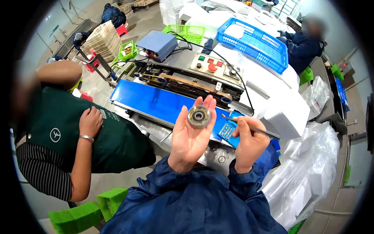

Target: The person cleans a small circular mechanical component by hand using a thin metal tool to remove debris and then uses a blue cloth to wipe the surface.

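Observation:
Palm up over the blue conveyor belt (146, 99), my left hand (188, 142) carries a round, bearing-like disc (199, 116) on its fingers. The disc has a clear or metallic rim, a gold-coloured ring inside and a dark hub with a hole. Beside it my right hand (249, 142) pinches a slim metal hand tool (257, 130) with a brass-coloured tip. That tip points left toward the disc and stays apart from it. Just below and behind the right fingers lies a blue sheet or tray with rows of small pieces (226, 131); its right part is hidden.
Beyond the belt is a control panel with a red button (212, 68), and a blue-grey box (157, 45) with black cables. A person in a green apron (58, 128) stands close at left. White foam blocks (286, 113), plastic wrap (304, 171) and a blue crate (253, 45) occupy the right.

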Available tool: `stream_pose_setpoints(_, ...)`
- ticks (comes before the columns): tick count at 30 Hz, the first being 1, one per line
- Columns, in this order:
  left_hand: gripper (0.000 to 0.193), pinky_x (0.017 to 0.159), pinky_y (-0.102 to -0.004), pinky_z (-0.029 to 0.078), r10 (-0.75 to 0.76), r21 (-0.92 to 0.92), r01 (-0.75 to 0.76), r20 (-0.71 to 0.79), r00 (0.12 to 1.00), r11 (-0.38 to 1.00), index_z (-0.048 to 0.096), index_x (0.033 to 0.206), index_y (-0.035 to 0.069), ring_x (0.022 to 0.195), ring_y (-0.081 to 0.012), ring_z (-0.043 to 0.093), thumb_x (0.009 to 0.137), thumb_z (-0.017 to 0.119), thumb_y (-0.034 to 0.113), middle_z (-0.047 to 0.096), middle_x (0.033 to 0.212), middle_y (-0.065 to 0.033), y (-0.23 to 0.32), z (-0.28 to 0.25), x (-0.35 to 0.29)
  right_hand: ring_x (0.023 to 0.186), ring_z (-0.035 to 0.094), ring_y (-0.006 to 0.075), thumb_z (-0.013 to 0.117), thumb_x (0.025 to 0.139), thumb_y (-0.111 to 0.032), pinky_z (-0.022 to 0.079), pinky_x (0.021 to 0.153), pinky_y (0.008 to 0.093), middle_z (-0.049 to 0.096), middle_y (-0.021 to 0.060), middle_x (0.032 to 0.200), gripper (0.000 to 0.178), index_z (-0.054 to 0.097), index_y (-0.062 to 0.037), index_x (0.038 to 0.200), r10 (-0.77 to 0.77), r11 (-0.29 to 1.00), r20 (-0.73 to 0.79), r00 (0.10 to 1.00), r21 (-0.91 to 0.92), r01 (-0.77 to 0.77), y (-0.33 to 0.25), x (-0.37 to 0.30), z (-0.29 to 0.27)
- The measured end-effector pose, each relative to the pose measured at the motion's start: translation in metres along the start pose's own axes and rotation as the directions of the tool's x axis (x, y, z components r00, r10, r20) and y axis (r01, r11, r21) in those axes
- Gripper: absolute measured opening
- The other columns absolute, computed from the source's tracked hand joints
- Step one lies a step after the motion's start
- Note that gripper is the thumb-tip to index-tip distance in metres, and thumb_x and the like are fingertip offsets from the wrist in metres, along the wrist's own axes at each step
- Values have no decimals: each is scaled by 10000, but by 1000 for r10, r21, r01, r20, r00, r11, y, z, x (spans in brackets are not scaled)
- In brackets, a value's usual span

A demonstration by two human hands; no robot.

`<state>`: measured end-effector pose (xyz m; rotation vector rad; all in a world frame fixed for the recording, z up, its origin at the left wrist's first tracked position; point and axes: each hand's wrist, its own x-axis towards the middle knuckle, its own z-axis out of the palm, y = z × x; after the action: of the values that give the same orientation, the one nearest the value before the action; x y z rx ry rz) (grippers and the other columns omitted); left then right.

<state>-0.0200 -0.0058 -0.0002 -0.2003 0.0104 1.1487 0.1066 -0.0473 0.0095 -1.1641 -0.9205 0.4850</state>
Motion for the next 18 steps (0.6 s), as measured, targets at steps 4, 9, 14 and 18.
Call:
stream_pose_setpoints(4,415,1096,-417,295,-174,36,176,-47,984,984,345,1296,-36,1358,-327,221,982,388,233,243,1439,-228,0,-5,-12,517,517,72,635,842,-28,392,467,191,636,80,700,97,620,67,854,140,987,171,975,58,-152,-3,25,-19)
stream_pose_setpoints(9,422,1110,-410,283,-261,131,267,-62,963,955,301,1334,-19,1362,-323,216,997,326,234,224,1453,-215,-2,-2,-20,496,509,63,618,842,-62,380,435,198,612,54,649,117,624,55,844,275,960,383,882,-65,-271,-11,46,-33)
stream_pose_setpoints(14,437,1117,-401,284,-331,273,341,-86,940,899,263,1355,-25,1361,-320,227,1001,310,227,238,1445,-215,-5,-3,-22,423,490,67,634,804,-91,362,390,217,540,37,512,144,634,52,788,389,914,517,762,-319,-250,-21,65,-32)
stream_pose_setpoints(18,452,1123,-403,282,-352,341,365,-101,931,866,245,1364,-28,1351,-322,249,1004,297,241,245,1440,-213,-5,-4,-25,427,515,76,650,782,-110,383,399,226,555,49,516,155,650,45,771,440,876,591,676,-447,-180,-35,76,-24)
